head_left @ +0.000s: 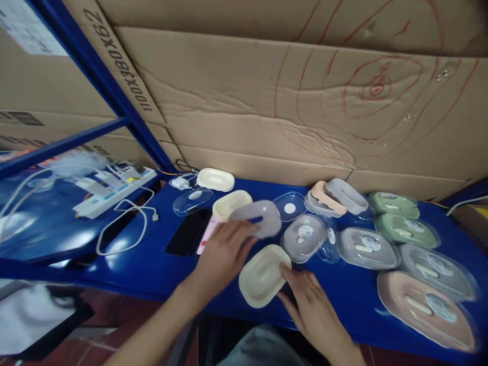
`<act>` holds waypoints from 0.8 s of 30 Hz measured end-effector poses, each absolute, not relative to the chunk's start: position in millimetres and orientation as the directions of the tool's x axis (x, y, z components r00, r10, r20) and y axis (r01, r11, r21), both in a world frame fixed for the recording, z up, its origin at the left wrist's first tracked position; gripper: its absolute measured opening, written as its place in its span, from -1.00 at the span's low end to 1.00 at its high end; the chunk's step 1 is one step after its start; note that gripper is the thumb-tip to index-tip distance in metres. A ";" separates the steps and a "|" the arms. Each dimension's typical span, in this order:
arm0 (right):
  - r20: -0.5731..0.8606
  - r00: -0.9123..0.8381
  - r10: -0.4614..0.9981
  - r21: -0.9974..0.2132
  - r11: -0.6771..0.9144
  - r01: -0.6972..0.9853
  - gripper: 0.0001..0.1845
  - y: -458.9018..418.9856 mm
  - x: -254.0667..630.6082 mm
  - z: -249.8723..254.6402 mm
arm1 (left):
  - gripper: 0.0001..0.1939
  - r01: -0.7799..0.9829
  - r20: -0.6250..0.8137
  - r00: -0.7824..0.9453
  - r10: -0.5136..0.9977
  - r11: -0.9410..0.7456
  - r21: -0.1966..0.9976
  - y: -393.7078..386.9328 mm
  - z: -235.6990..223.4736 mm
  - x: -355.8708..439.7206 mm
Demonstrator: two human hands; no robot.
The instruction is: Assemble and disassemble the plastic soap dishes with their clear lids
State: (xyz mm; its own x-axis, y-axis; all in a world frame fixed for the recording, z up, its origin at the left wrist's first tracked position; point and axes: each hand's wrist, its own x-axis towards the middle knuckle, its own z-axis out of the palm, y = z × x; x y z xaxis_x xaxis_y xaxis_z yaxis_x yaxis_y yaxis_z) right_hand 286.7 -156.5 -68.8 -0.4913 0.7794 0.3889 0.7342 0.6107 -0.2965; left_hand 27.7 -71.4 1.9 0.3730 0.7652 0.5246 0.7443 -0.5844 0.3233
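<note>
My left hand is closed on the edge of a pale grey oval soap dish insert with a slot through it. My right hand grips the right rim of a cream soap dish base, thumb inside and fingers underneath. The base is tilted toward me over the front of the table. Behind the insert, partly covered by it, lies another cream base. A closed grey soap dish with a clear lid sits just right of the insert.
Two phones, one black and one pink-screened, lie left of my hands. Closed soap dishes, including a peach one, line the right side. Loose clear lids lie about. A power strip with cables stands left.
</note>
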 end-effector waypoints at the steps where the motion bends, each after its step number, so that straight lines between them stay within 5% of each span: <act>1: 0.405 -0.491 0.771 -0.302 0.620 0.724 -0.34 -156.6 287.0 -69.3 | -0.79 0.718 0.541 0.414 0.732 -0.628 0.300 -90.1 -1.3 37.4; 8: 0.567 -0.361 0.740 -0.312 0.599 0.738 -0.42 -158.8 295.9 -69.2 | -0.71 0.743 0.503 0.485 0.715 -0.641 0.194 -155.7 -29.1 67.6; 15: 0.409 -0.457 0.790 -0.318 0.592 0.741 -0.56 -152.1 295.9 -68.6 | -0.65 0.757 0.441 0.478 0.759 -0.611 0.232 -168.0 -45.0 70.2; 19: 0.426 -0.445 0.788 -0.359 0.599 0.716 -0.58 -153.6 297.4 -71.1 | -0.64 0.814 0.467 0.405 0.786 -0.543 0.208 -174.6 -58.1 61.5; 24: 0.453 -0.515 0.728 -0.272 0.663 0.698 -0.60 -153.7 295.7 -71.4 | -0.60 0.763 0.438 0.507 0.742 -0.623 0.173 -171.7 -69.7 41.2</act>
